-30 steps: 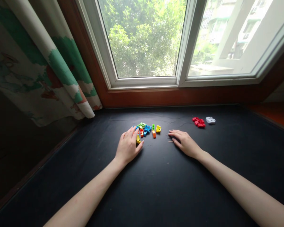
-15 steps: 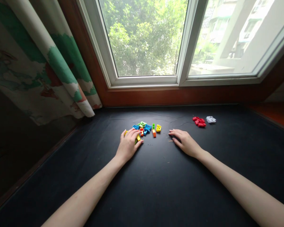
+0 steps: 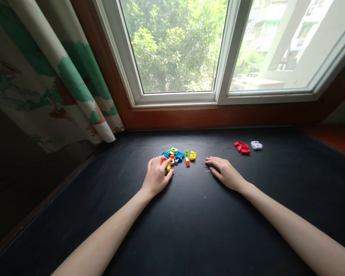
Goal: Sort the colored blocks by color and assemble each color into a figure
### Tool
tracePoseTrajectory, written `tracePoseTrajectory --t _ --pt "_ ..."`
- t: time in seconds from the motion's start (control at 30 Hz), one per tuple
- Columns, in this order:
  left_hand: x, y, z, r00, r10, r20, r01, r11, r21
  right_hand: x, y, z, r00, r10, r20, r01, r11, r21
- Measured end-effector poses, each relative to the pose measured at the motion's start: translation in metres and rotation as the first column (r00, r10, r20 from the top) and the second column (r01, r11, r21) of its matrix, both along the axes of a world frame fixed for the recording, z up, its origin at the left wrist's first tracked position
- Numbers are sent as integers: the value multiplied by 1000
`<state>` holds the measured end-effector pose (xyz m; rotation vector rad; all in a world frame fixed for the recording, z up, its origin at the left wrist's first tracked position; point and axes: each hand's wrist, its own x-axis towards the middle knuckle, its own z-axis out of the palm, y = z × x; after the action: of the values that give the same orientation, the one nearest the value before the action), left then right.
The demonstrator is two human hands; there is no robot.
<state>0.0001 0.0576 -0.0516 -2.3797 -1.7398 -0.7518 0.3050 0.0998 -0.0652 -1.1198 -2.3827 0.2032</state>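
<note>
My left hand [image 3: 156,175] is curled over the near left side of a loose pile of small plastic toy blocks. Between its thumb and fingers shows a yellow toy block [image 3: 168,167], with a bit of green below it; the palm hides the rest. Blue blocks [image 3: 179,155], a light green block [image 3: 174,151] and an orange-red block [image 3: 173,160] lie just beyond the fingertips. My right hand [image 3: 223,172] rests on the black tabletop [image 3: 201,226], fingers stretched out and holding nothing. An orange block [image 3: 187,162], a green block [image 3: 186,153] and a yellow open-shaped block [image 3: 193,155] lie between the hands.
Red blocks [image 3: 242,148] sit together at the back right, beside a small cluster of white blocks [image 3: 257,145]. A window [image 3: 175,99] with a wooden sill [image 3: 172,118] borders the far table edge. A patterned curtain [image 3: 83,92] hangs at the left.
My left hand has drawn its fingers in slightly, and the yellow piece at its left side is now covered. My right hand stays in place.
</note>
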Motion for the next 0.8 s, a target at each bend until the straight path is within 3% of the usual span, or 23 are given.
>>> tracePoseTrajectory --t 0.4,0.8 --pt "-1 0 2 998 32 53 -34 999 36 0 1 -2 1000 3 -22 -2 1000 13" --pt "11 -9 8 980 -169 103 162 984 78 0 0 -1 1000 2 -29 -1 1000 15"
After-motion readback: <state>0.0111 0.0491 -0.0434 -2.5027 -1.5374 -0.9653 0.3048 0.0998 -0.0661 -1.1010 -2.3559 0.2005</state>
